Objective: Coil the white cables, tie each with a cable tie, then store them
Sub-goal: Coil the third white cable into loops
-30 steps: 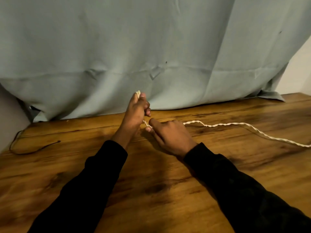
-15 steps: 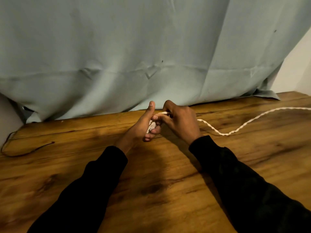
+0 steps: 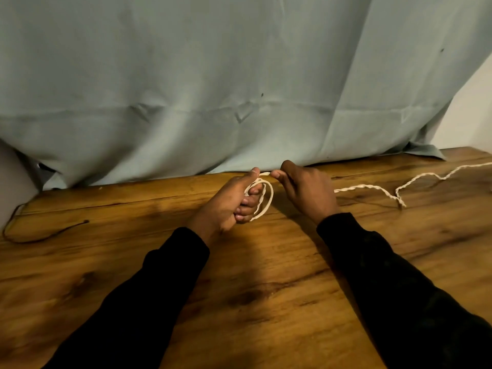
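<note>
Coiling the white cable (image 3: 267,198) is the step we judge to be in hand: our left hand (image 3: 229,202) has its fingers curled round a couple of small loops, thumb raised on top, just above the wooden table (image 3: 266,275). Our right hand (image 3: 306,189), just beside it at three o'clock, pinches the next stretch between thumb and forefinger. From there the loose cable snakes across the table toward two o'clock and out of view. To do this well, we would lay each new loop the same size as the others, let the twisted strand turn freely, and keep the thumb pressing the stack. A grey-blue curtain (image 3: 239,89) hangs close at twelve o'clock, so room lies toward three and six o'clock. A thin dark cord (image 3: 48,237) lies at nine o'clock, well apart.
</note>
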